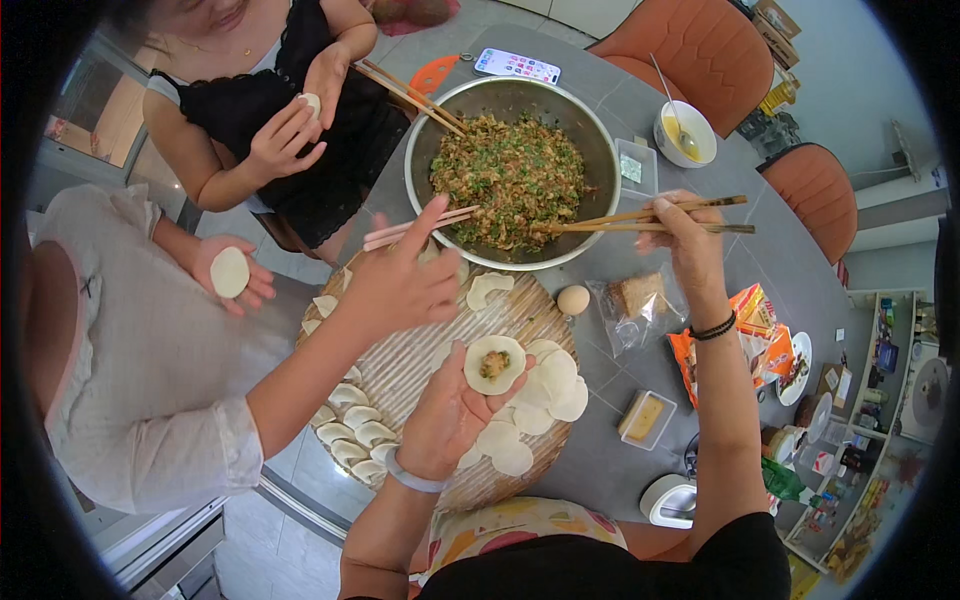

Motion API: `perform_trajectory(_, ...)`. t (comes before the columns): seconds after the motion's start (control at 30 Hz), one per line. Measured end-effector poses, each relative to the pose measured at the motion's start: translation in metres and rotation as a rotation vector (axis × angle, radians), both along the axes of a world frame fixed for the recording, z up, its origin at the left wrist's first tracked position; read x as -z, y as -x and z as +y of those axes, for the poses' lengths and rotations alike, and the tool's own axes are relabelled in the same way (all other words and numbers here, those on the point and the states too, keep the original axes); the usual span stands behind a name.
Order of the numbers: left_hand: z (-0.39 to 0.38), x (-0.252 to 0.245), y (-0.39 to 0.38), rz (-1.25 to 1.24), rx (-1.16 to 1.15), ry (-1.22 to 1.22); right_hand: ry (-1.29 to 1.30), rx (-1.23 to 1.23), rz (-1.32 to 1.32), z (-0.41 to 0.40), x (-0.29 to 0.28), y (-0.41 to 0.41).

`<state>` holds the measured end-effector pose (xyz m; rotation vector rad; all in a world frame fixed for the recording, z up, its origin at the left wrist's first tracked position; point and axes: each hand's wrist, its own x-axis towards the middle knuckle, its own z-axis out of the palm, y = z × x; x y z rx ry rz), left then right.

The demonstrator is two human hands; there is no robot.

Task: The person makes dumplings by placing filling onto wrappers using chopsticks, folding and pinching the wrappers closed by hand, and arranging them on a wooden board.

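On the palm of my left hand (457, 412) lies a round dough wrapper (494, 364) with a small lump of filling (495, 365) at its middle. My right hand (686, 225) grips wooden chopsticks (637, 219), their tips in the chopped green-and-brown filling (510, 176) of a large steel bowl (606, 142). Below the bowl is a round woven tray (405, 330). Overlapping flat wrappers (555, 379) lie on its right part, next to my left hand, and folded dumplings (360, 427) in rows on its lower left.
A co-worker's hand (405, 277) with pink chopsticks (420, 227) reaches over the tray to the bowl. Another person's hands (289, 139) hold dough at the upper left. An egg (573, 300), a bagged block (637, 300) and a plastic container (646, 420) lie on the grey table (600, 375).
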<state>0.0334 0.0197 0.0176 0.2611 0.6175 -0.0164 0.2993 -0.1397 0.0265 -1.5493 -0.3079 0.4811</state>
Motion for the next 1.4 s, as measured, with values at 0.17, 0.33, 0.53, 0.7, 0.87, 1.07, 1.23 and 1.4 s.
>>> perform_trajectory(0.17, 0.001, -0.002, -0.003, 0.007, -0.01, -0.002, -0.065, 0.061, -0.018, -0.013, -0.013, -0.007)
perform_trajectory(0.33, -0.002, -0.003, -0.004, -0.018, -0.01, -0.005, -0.12, 0.142, -0.098, -0.025, -0.021, -0.018)
perform_trajectory(0.53, -0.006, -0.002, -0.007, -0.009, 0.002, 0.026, 0.071, 0.114, -0.137, -0.014, -0.029, -0.011)
perform_trajectory(0.7, -0.008, -0.002, -0.006, -0.002, 0.006, 0.015, 0.052, 0.061, -0.282, -0.018, -0.047, -0.009)
perform_trajectory(0.87, -0.012, -0.003, -0.007, 0.013, 0.019, 0.033, 0.114, -0.171, -0.133, -0.004, -0.03, -0.003)
perform_trajectory(1.07, -0.017, -0.005, -0.007, 0.017, 0.063, 0.035, 0.126, -0.222, -0.056, 0.011, 0.002, -0.001)
perform_trajectory(1.23, -0.019, -0.002, -0.005, 0.015, 0.078, 0.032, 0.16, -0.221, -0.043, 0.016, 0.005, 0.005)
perform_trajectory(1.4, -0.023, -0.001, -0.006, -0.008, 0.084, 0.034, 0.149, -0.249, -0.034, 0.015, 0.006, 0.005)
